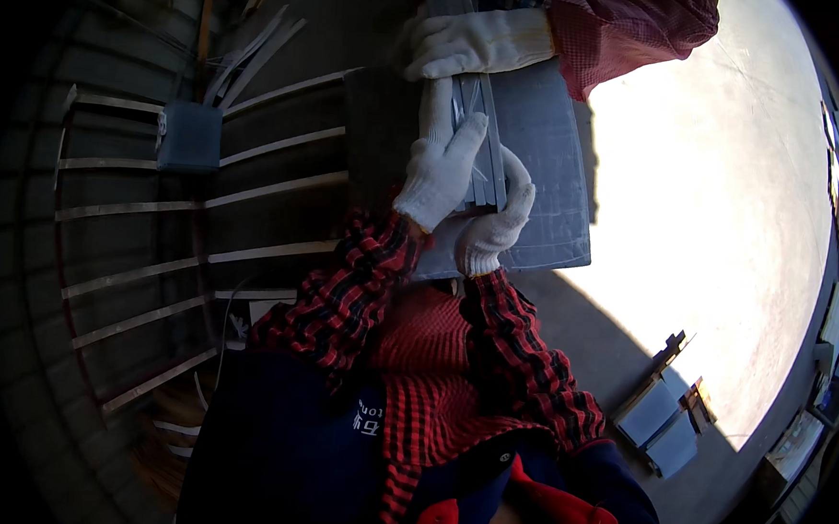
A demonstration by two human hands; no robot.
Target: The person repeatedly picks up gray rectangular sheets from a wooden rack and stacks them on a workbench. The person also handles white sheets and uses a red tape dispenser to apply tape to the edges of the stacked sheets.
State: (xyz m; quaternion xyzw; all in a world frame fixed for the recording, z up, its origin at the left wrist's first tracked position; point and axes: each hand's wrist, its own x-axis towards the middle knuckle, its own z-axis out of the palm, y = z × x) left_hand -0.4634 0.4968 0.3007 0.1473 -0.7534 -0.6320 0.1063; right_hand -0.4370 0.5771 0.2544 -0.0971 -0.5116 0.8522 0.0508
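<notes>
A bundle of long, narrow grey strips (488,156) lies lengthwise over a grey tabletop (556,194). On its left side my left hand (441,172), in a white knit glove, is closed round the strips with the thumb laid along the top. My right hand (497,219), gloved the same way, curls round the near right end of the bundle. Another person's white-gloved hand (481,45) rests across the far end, coming from a red checked sleeve (635,35). Part of the bundle is hidden under the gloves.
To the left stands a rack with pale slats (280,191), holding a grey block-like piece (190,137). Loose white strips (254,60) stick up behind it. Grey panels (659,426) lie on the floor at lower right. Bright sunlit floor (701,212) stretches beyond the table's right edge.
</notes>
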